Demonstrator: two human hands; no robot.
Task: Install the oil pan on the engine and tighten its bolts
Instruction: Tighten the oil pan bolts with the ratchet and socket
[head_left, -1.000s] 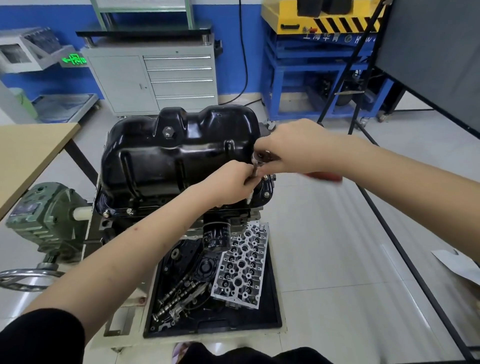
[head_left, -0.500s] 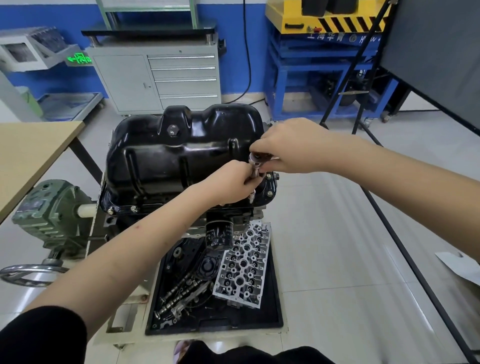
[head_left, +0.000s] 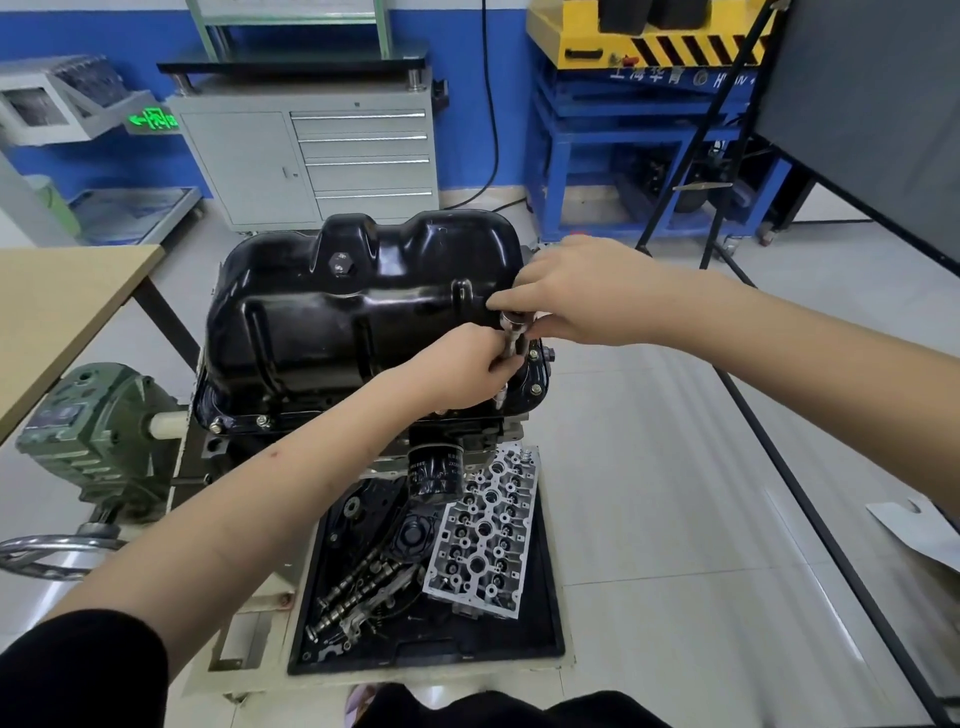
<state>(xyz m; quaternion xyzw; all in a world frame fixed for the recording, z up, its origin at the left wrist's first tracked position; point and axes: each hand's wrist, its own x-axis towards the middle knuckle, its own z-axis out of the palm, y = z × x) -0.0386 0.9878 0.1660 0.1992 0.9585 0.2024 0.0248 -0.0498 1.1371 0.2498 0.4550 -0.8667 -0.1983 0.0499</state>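
Head view: glossy black stamped-steel oil pan (head_left: 358, 317) sits on the upturned engine, its flange bolts (head_left: 262, 421) in place. Left hand (head_left: 460, 371) fingers curled round the silver socket extension (head_left: 511, 345) at the pan's right flange. Right hand (head_left: 576, 296) pinches the chrome ratchet head (head_left: 511, 321) above.

Bright, even indoor light; glare streaks the glossy oil pan (head_left: 363, 312) and floor (head_left: 675, 467). Wide-angle distortion bends the edges.
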